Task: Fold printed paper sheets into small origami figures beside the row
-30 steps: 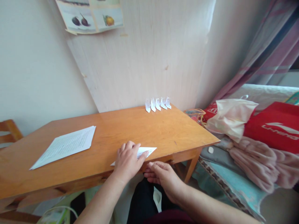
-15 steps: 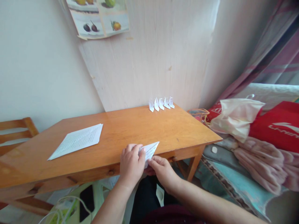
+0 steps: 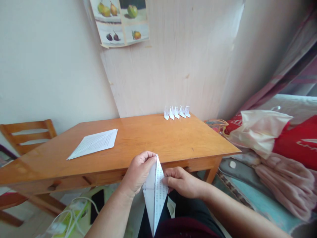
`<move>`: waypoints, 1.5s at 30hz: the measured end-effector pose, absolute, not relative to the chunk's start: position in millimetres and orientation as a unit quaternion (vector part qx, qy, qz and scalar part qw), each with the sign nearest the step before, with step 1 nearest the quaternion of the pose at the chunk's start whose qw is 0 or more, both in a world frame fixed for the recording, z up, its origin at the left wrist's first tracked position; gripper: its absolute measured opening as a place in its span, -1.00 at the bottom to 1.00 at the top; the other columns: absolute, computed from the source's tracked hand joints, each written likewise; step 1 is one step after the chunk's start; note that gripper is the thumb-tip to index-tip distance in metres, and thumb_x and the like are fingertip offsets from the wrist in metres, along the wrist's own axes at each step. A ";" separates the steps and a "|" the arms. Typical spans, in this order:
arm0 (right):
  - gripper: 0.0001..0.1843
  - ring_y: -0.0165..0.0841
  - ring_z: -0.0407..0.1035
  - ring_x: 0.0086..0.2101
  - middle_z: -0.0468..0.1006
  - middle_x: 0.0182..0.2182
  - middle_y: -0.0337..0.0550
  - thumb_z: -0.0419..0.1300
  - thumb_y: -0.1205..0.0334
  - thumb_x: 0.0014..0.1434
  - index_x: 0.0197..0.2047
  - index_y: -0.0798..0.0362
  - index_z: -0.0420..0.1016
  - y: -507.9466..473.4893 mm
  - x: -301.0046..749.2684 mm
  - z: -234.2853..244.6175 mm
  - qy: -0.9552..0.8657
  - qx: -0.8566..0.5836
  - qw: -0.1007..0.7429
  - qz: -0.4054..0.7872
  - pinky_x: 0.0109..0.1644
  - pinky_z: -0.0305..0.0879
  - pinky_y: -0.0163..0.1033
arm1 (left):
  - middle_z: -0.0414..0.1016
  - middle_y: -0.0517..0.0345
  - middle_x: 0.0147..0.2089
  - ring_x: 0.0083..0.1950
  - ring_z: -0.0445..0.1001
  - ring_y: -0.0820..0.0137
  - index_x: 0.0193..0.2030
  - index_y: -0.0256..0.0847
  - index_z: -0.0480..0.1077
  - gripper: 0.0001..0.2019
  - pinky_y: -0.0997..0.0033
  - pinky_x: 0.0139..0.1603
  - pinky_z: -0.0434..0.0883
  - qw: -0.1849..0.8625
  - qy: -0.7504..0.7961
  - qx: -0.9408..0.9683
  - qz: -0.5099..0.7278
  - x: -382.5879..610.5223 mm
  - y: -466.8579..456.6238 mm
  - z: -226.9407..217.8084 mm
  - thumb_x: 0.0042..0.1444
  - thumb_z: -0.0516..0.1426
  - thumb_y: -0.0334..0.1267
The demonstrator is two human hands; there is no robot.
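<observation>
A sheet of printed paper folded into a long kite shape (image 3: 155,195) hangs point-down over my lap, just in front of the table edge. My left hand (image 3: 141,170) pinches its top tip between thumb and fingers. At its right corner, my right hand (image 3: 182,181) grips the edge with thumb and forefinger. A crease runs down its middle; the left half looks mostly blank and the right half carries print. Several small folded paper pieces (image 3: 176,113) stand in a row at the back right of the table.
On the wooden table (image 3: 138,135) lies a stack of printed sheets (image 3: 95,142) at left. A wooden chair (image 3: 29,132) stands beyond its left end. Below are a dark phone (image 3: 97,203) and white cables (image 3: 74,215). A white bag (image 3: 259,130) and pink cloth (image 3: 284,185) lie at right.
The folded paper has gone from tilted up-right and partly covered to upright and fully spread in view. My left hand has shifted to its top tip. The view has turned slightly left.
</observation>
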State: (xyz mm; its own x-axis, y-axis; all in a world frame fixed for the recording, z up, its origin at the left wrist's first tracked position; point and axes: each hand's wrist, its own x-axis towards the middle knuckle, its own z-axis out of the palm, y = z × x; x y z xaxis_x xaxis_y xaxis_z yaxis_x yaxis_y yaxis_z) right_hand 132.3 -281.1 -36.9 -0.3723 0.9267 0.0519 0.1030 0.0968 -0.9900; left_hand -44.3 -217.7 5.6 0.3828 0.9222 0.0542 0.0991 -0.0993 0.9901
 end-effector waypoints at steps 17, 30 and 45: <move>-0.73 -0.44 0.20 -0.46 0.34 -0.52 -0.31 0.28 0.06 0.17 -0.41 0.06 0.40 -270.2 119.3 11.6 -0.512 -0.367 0.582 0.514 -0.34 0.14 -0.30 | 0.40 0.24 -0.37 -0.34 0.32 0.45 -0.26 -0.23 0.38 -0.78 0.49 -0.32 0.31 0.459 0.369 0.712 0.383 -50.7 -246.9 32.2 0.28 0.12 -0.10; -0.69 -0.46 0.31 -0.54 0.42 -0.57 -0.30 0.37 0.05 0.09 -0.42 0.09 0.42 -272.0 123.0 14.1 -0.488 -0.349 0.561 0.571 -0.38 0.28 -0.30 | 0.39 0.23 -0.39 -0.35 0.33 0.44 -0.31 -0.23 0.37 -0.75 0.47 -0.33 0.31 0.439 0.366 0.732 0.372 -50.9 -248.8 31.6 0.29 0.09 -0.10; -0.71 -0.47 0.34 -0.56 0.45 -0.58 -0.30 0.39 0.09 0.06 -0.42 0.08 0.42 -272.1 122.5 13.9 -0.477 -0.355 0.553 0.584 -0.42 0.26 -0.34 | 0.38 0.26 -0.40 -0.39 0.32 0.48 -0.32 -0.22 0.36 -0.80 0.50 -0.35 0.28 0.407 0.368 0.750 0.369 -50.5 -249.7 30.1 0.28 0.10 -0.15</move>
